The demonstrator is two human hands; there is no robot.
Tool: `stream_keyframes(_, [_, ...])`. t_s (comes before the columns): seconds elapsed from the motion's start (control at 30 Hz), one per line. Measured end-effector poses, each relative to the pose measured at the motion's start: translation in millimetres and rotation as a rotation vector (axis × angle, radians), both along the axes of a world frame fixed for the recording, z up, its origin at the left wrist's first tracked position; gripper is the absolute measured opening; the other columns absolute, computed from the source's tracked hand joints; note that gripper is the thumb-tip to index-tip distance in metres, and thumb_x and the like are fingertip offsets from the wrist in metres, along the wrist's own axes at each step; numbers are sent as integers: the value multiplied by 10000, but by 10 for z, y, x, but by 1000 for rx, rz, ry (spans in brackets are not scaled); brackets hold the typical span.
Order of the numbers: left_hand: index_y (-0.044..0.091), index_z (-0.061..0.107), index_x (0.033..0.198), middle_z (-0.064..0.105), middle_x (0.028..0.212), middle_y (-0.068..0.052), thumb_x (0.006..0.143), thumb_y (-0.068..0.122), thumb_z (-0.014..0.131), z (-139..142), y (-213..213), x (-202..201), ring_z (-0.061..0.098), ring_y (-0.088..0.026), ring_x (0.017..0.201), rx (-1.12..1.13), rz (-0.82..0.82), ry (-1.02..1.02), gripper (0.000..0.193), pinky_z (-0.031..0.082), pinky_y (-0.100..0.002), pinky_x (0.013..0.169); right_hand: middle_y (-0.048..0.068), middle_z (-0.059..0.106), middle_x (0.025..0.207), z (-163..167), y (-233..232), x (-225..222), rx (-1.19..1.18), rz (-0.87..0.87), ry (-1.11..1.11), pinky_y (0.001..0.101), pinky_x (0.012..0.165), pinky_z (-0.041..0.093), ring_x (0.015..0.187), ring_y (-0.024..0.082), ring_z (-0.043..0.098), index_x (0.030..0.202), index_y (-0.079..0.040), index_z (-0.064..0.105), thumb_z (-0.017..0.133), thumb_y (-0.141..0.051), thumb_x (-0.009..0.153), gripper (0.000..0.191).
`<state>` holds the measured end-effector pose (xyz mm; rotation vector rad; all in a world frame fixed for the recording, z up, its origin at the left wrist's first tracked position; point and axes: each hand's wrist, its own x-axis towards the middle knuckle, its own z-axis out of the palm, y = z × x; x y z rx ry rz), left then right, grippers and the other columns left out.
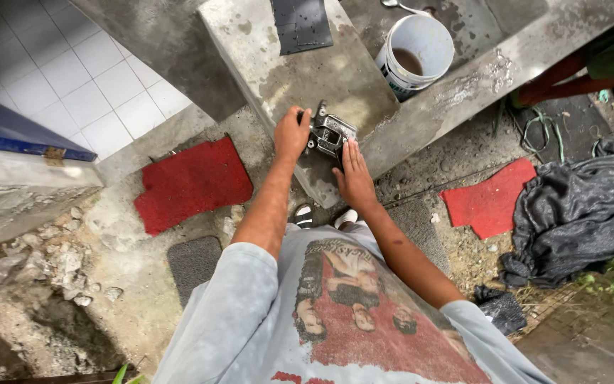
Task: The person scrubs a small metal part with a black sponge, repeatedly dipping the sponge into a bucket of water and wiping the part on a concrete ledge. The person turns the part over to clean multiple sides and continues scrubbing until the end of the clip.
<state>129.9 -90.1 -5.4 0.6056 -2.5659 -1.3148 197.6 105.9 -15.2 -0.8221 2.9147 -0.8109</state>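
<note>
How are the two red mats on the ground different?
The left red mat looks bigger than the right red mat. The left red mat lies fully in view by the white tiles; the right red mat is partly hidden under a dark grey cloth. Both are red, flat and rough-edged.

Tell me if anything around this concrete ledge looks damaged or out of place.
Yes. Left of the red mat, the ground is broken into rubble. A dark tarp lies crumpled at right. Both hands rest at the metal part.
</note>
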Motion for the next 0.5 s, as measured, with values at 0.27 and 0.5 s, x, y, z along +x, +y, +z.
stream_keyframes(0.27, [101, 704, 1191, 750, 1048, -180, 963, 426, 651, -33, -238, 412, 720, -354, 998, 174, -138, 11, 401, 548, -406, 852, 186, 559, 1498, 13, 221, -72, -323, -158, -115, 399, 1153, 444, 1406, 350, 533, 1450, -39, 557, 559, -44, 1056, 394])
stream_keyframes(0.5, [77, 695, 1207, 714, 1074, -168, 909, 451, 728, 16, -247, 362, 664, -335, 1039, 162, -165, 12, 479, 508, -405, 908, 173, 663, 1374, 96, 1176, 60, -407, -479, -51, 329, 997, 515, 1247, 250, 660, 1439, -113, 613, 588, -58, 1020, 423])
